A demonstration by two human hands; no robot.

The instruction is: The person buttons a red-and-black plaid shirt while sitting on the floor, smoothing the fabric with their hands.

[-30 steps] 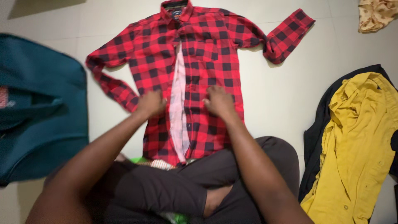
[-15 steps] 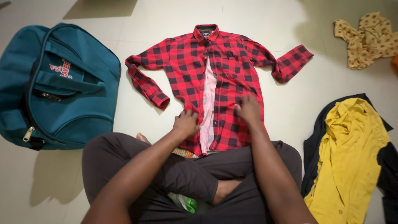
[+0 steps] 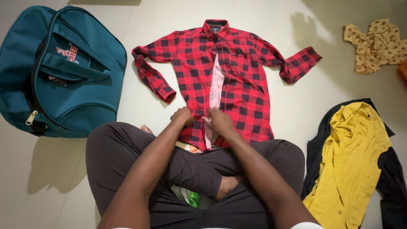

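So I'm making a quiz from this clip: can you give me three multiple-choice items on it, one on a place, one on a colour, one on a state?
1. Where is the bag?
A. left of the checked shirt
B. on top of it
C. on the person's lap

2. What colour is the garment lying on the dark one at right?
A. white
B. yellow
C. green

3. How is the checked shirt?
A. rolled up
B. hung up
C. spread flat

Answers:
1 A, it sits on the floor to the left.
2 B, the yellow garment lies over the dark one.
3 C, sleeves out, left hand and right hand at its front opening.
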